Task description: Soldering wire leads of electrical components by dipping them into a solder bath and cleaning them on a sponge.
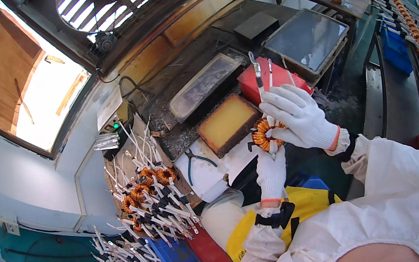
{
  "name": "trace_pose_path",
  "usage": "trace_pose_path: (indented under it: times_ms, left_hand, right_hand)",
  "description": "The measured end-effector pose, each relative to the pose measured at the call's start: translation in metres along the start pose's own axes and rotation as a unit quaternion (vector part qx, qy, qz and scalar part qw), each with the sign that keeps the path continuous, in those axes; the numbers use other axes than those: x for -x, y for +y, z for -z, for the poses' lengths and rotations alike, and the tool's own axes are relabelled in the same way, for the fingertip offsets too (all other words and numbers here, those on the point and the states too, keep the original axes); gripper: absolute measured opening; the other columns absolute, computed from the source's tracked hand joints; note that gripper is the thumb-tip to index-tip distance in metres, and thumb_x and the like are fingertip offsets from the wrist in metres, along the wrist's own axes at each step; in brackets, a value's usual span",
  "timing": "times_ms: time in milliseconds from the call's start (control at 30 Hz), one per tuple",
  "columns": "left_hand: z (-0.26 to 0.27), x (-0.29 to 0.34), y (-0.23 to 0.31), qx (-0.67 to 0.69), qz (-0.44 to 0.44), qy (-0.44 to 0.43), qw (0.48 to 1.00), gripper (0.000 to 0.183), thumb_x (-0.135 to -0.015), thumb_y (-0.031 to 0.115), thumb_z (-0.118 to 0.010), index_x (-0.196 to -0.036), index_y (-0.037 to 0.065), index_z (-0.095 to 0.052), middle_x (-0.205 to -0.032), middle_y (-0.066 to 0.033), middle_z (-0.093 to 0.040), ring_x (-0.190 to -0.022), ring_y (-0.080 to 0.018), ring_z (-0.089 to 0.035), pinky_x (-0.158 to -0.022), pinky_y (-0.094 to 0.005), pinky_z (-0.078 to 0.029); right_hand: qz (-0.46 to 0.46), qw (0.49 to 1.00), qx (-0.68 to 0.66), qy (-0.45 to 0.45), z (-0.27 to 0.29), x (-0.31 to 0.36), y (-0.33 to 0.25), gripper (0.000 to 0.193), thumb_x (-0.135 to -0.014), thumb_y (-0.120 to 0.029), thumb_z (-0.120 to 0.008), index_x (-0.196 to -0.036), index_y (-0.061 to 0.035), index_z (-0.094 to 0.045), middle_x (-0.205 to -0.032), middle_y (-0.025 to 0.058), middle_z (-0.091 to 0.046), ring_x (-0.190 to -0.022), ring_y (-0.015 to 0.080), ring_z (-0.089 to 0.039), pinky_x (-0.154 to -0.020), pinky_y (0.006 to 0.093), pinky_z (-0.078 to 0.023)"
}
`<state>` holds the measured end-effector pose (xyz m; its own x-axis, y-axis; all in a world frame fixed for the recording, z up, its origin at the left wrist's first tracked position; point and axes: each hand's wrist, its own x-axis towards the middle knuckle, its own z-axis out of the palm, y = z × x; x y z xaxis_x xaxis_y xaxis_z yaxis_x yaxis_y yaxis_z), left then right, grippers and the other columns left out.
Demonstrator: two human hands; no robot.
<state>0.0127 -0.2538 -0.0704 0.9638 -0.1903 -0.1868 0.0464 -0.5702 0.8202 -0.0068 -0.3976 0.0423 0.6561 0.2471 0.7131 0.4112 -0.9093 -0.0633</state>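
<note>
Roughly at the left, a heap of copper-wound coils [145,193] with white-sleeved leads covers the near bench [211,177]. Right of it lie blue-handled pliers [195,162], then a yellow tray [227,122]. At centre, the gloved left hand [271,170] grips one copper coil [266,134] from below; the gloved right hand [297,114] closes over it, its leads [261,76] pointing at the far red tray [272,80]. A slack grip could likely drop the coil or bend its leads.
</note>
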Motion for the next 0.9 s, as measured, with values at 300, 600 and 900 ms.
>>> trace_pose_path:
  times_ms: [300,600,900]
  left_hand:
    - [0.019,0.010,0.027,-0.042,0.051,-0.072,0.995,0.063,-0.082,0.034,-0.061,-0.131,0.006,-0.033,-0.106,-0.0217,-0.061,-0.097,-0.0371,-0.060,-0.083,-0.0429,-0.047]
    - [0.016,0.006,0.012,-0.044,0.053,-0.065,0.996,0.054,-0.082,0.033,-0.061,-0.122,0.003,-0.040,-0.100,-0.0211,-0.063,-0.093,-0.0358,-0.062,-0.080,-0.0434,-0.048]
    - [0.010,0.001,-0.015,0.042,0.004,-0.028,0.999,0.036,-0.082,0.032,-0.063,-0.080,-0.003,-0.058,-0.065,-0.0057,-0.058,-0.054,-0.0113,-0.054,-0.054,-0.0277,-0.046]
  right_hand:
    - [-0.035,0.999,0.007,-0.036,-0.005,0.008,0.004,0.056,-0.073,-0.035,-0.066,-0.118,-0.0032,-0.054,-0.128,0.0125,-0.050,-0.121,0.0282,-0.046,-0.102,0.0426,-0.034]
    - [-0.033,0.999,-0.007,-0.027,-0.010,0.005,0.000,0.050,-0.073,-0.029,-0.067,-0.114,-0.0029,-0.056,-0.122,0.0141,-0.053,-0.116,0.0299,-0.049,-0.099,0.0415,-0.037]
    - [-0.075,0.995,-0.048,-0.044,-0.019,0.022,0.019,0.034,-0.077,-0.014,-0.058,-0.109,-0.0015,-0.056,-0.115,0.0158,-0.056,-0.112,0.0328,-0.050,-0.097,0.0414,-0.038]
